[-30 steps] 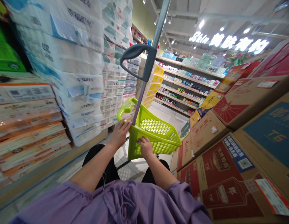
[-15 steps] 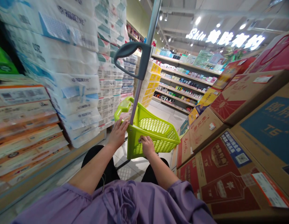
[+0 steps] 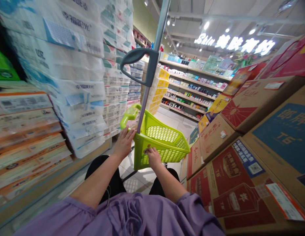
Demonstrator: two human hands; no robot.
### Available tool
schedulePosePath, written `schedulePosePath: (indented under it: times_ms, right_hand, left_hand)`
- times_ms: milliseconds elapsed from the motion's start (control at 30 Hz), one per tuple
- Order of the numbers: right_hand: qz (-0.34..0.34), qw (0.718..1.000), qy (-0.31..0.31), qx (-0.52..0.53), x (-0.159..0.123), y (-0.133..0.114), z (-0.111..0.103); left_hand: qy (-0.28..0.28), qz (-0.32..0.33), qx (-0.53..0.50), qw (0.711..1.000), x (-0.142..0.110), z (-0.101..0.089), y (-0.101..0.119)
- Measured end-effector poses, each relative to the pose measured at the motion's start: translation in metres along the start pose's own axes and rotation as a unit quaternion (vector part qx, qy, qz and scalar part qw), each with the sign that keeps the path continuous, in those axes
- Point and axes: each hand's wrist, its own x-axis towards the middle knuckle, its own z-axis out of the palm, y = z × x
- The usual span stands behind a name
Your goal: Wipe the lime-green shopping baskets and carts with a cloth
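Note:
A lime-green shopping basket (image 3: pixel 164 134) with perforated sides stands in front of my knees. A metal pole rises at its near corner and carries a grey loop handle (image 3: pixel 152 67). My left hand (image 3: pixel 124 142) lies on the basket's near rim beside the foot of the pole, fingers stretched out, just below the green basket handle (image 3: pixel 129 115). Against the basket's near outer wall, my right hand (image 3: pixel 154 157) has its fingers pinched together. Something small and greyish shows at those fingertips, too small to name, near a small orange mark on the wall.
Wrapped tissue packs (image 3: pixel 78 88) are stacked high on the left, with orange-and-white packs (image 3: pixel 31 154) nearer. Cardboard cartons (image 3: pixel 231 183) line the right side. Shelves of small boxed goods (image 3: pixel 191 87) stand at the back, across a tiled floor (image 3: pixel 167 116).
My right hand has slid slightly left and down along the basket wall, and a small orange mark now shows above its fingertips. My left hand stays on the rim. The view has shifted slightly.

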Motion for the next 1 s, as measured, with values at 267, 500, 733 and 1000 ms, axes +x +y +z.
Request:
schedulePosePath:
  times_ms: [267, 500, 733, 1000]
  right_hand:
    - [-0.002, 1.000, 0.000, -0.005, -0.003, 0.008, 0.000]
    - [-0.003, 0.998, 0.061, 0.023, -0.009, 0.016, 0.000]
    - [0.024, 0.988, 0.126, 0.083, 0.000, -0.002, -0.016]
    - [0.002, 0.961, 0.235, 0.144, 0.048, -0.025, -0.055]
  left_hand:
    - [0.006, -0.002, -0.006, 1.000, 0.000, -0.001, 0.001]
    - [0.007, -0.005, 0.004, 1.000, 0.000, -0.001, 0.001]
    - [0.015, -0.004, 0.009, 1.000, -0.001, 0.000, 0.003]
    - [0.025, -0.002, 0.009, 1.000, 0.000, 0.001, 0.002]
